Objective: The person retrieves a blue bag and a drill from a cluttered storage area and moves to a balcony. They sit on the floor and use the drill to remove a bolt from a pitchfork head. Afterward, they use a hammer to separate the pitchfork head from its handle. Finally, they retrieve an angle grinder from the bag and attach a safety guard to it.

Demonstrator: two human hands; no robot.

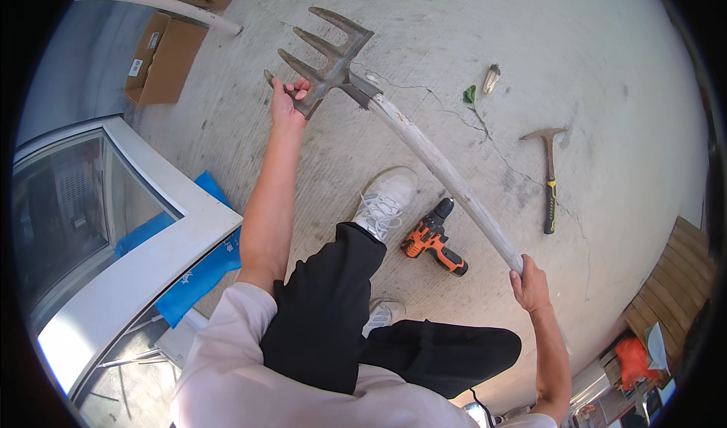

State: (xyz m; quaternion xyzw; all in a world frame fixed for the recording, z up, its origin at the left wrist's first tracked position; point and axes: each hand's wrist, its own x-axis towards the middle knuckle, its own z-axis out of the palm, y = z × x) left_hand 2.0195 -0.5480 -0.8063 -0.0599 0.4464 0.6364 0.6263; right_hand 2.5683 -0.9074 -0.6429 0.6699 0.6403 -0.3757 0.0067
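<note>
I hold a hand-forged fork hoe (333, 70) slantwise above the concrete floor, its several rusty grey tines turned toward the far left. Wrapped round the nearest tine, close to the metal crossbar, are the fingers of my left hand (288, 104). A weathered whitish wooden handle (439, 164) runs from the metal socket down to the right. My right hand (533, 285) is closed round its lower end. Beneath the handle, an orange and black cordless drill (429, 238) lies on the floor beside my white shoe (388, 201).
Right of the handle lies a pick-like hammer (550, 174) with a black and yellow grip. Beyond it are a leafy sprig (470, 95) and a small pale husk-like piece (491, 79). A white-framed glass panel (136, 276) stands left; cardboard boxes (173, 60) lie behind it. Wooden slats (674, 273) edge the right.
</note>
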